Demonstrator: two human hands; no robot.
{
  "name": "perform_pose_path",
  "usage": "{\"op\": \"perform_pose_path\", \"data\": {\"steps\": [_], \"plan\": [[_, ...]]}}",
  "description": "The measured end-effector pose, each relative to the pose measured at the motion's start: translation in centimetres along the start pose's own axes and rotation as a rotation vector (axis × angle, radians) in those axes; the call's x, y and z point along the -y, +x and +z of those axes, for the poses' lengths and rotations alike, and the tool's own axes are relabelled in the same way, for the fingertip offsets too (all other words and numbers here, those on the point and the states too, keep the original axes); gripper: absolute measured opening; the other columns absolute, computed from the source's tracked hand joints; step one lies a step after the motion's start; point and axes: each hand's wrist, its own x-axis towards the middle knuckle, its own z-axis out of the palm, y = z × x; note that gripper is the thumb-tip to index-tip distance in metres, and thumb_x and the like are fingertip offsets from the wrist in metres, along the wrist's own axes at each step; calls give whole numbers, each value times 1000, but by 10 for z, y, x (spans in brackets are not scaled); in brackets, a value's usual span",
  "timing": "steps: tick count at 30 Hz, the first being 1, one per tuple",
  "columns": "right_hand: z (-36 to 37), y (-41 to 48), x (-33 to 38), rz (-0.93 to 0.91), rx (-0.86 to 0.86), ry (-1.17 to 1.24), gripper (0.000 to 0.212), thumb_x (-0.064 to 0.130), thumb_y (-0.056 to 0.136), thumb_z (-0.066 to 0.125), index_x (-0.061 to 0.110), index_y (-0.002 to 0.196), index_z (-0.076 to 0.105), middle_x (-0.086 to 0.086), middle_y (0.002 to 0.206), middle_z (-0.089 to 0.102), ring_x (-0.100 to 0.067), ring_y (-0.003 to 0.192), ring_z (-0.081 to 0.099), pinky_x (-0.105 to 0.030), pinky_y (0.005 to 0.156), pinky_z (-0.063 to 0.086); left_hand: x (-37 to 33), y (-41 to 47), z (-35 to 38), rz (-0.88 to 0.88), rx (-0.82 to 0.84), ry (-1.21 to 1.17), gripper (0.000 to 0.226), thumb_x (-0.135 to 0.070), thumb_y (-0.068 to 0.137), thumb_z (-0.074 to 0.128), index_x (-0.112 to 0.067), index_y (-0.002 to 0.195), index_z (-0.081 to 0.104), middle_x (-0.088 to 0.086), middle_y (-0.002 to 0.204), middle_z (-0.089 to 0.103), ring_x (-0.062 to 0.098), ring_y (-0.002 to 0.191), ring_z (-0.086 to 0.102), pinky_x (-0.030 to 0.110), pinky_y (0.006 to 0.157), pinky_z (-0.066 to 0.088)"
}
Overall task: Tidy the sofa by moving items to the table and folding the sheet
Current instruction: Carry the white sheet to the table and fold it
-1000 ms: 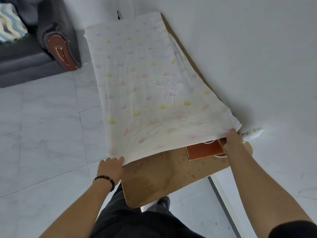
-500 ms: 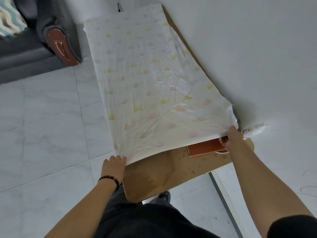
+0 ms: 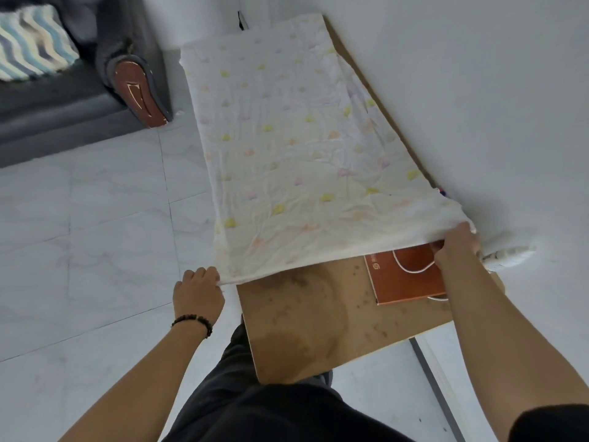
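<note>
A white sheet [image 3: 287, 148] with small yellow and pink marks lies spread over the far part of a brown wooden table [image 3: 302, 327] that stands against the wall. My left hand [image 3: 197, 291] grips the sheet's near left corner, off the table's left edge. My right hand [image 3: 455, 247] grips the near right corner, lifted slightly above an orange book [image 3: 401, 279]. A white cord [image 3: 411, 266] loops across that book. The sheet hides whatever lies on the far part of the table.
A dark grey sofa [image 3: 63, 103] with a red-brown armrest end [image 3: 140, 94] and a striped cushion [image 3: 32, 43] stands at the upper left. A white crumpled thing [image 3: 510, 255] lies by the wall next to my right hand. White tiled floor [image 3: 89, 234] spreads to the left.
The sheet's near edge has shifted away from me, uncovering more of the orange book and its white cord. Both hands keep hold of their corners.
</note>
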Motion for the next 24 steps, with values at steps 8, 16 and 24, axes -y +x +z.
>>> {"op": "perform_pose_path", "data": {"steps": [8, 16, 24], "plan": [[49, -28, 95, 212, 99, 989, 34, 28, 100, 47, 10, 128, 55, -7, 95, 64, -21, 81, 66, -26, 55, 56, 62, 104, -25, 116, -90, -290, 9, -13, 87, 49, -15, 79, 47, 7, 59, 53, 31, 57, 48, 32, 53, 36], [147, -64, 187, 194, -11, 941, 23, 33, 101, 42, 17, 94, 58, -1, 90, 63, -17, 79, 62, -21, 58, 51, 113, 261, -60, 262, -172, -462, 20, -18, 101, 39, -8, 91, 54, 3, 72, 50, 25, 72, 46, 33, 58, 34], [214, -83, 270, 143, -26, 973, 25, 35, 101, 45, 16, 110, 57, -1, 94, 63, -17, 80, 62, -22, 58, 53, 156, 385, -103, 272, -204, -401, 25, -20, 102, 38, -8, 101, 59, 9, 89, 63, 30, 83, 49, 41, 65, 44]]}}
